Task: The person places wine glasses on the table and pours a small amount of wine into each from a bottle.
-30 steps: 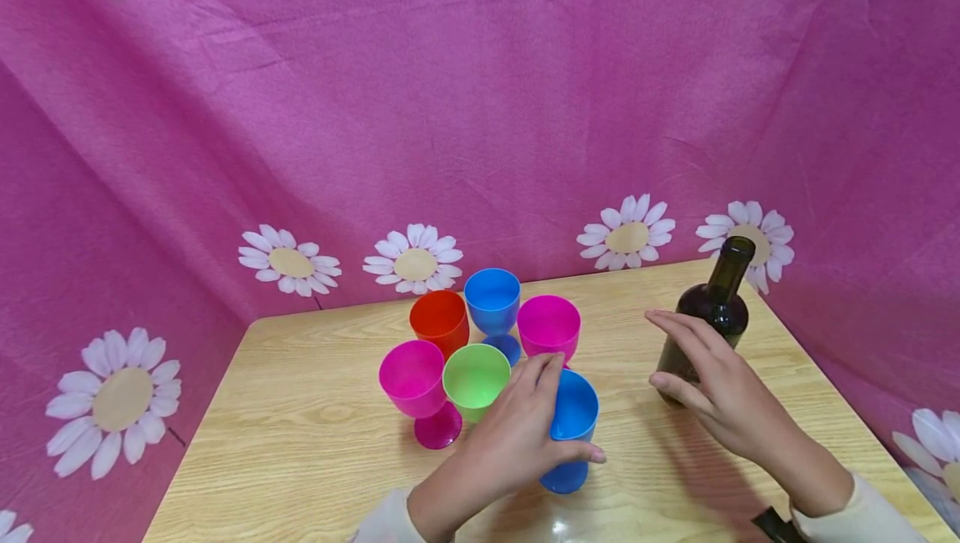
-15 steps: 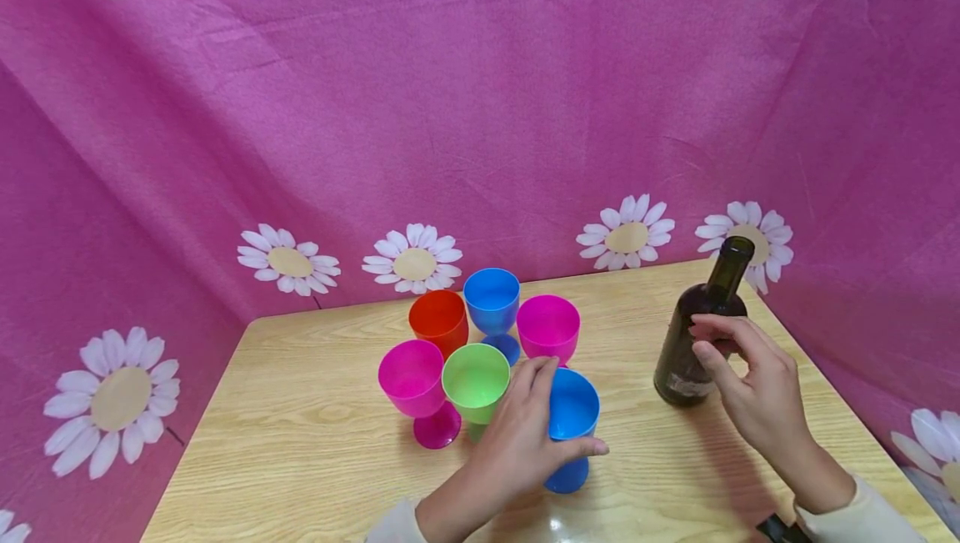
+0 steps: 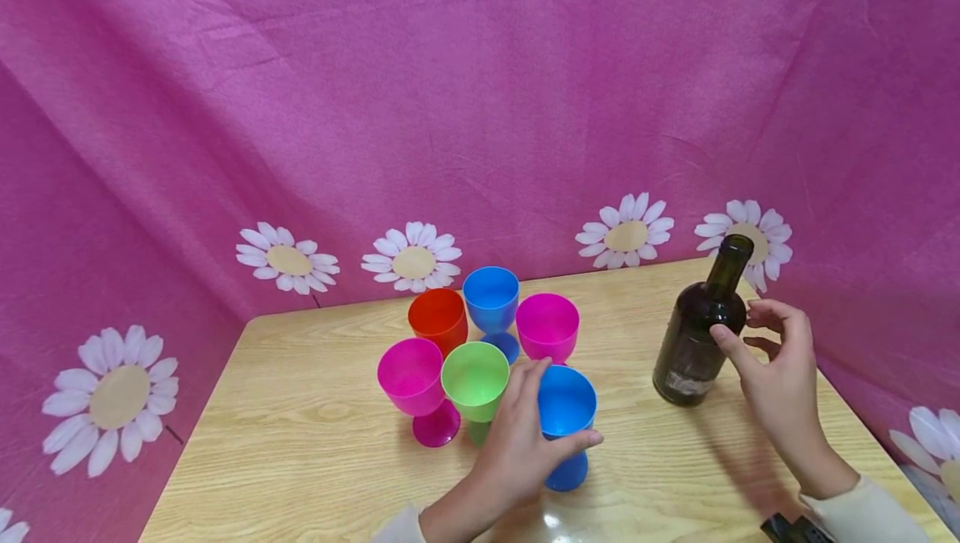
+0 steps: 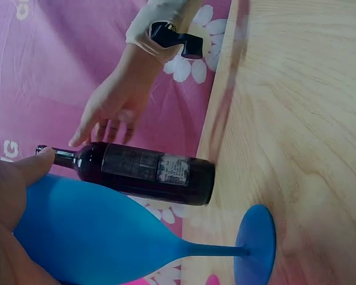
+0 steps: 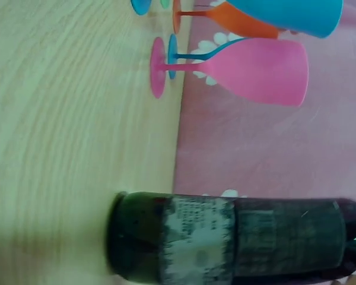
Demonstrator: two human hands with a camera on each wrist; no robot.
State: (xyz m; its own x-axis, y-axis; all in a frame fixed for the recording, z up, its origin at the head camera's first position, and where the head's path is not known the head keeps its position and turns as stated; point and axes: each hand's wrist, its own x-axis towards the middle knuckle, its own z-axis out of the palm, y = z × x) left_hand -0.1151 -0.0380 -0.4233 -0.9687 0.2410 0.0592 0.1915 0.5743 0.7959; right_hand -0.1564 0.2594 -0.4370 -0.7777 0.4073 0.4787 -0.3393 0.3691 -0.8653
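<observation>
A blue plastic goblet stands at the front right of a group of goblets. My left hand holds its bowl, fingers along the left side and thumb across the front. In the left wrist view, that thumb lies near the goblet's rim. To the right, a dark glass wine bottle stands upright, with a worn pale label low on its side. My right hand is beside the bottle's right side, fingers bent and apart from the thumb. Whether the thumb touches the glass, I cannot tell.
Around the held goblet stand a green goblet, a left pink goblet, a red goblet, a rear blue goblet and a right pink goblet. A magenta cloth with daisies borders the wooden table.
My right hand has moved rightward from in front of the bottle to its right side, baring the bottle's label. My left hand stays at the blue goblet, with the bowl shifted slightly left.
</observation>
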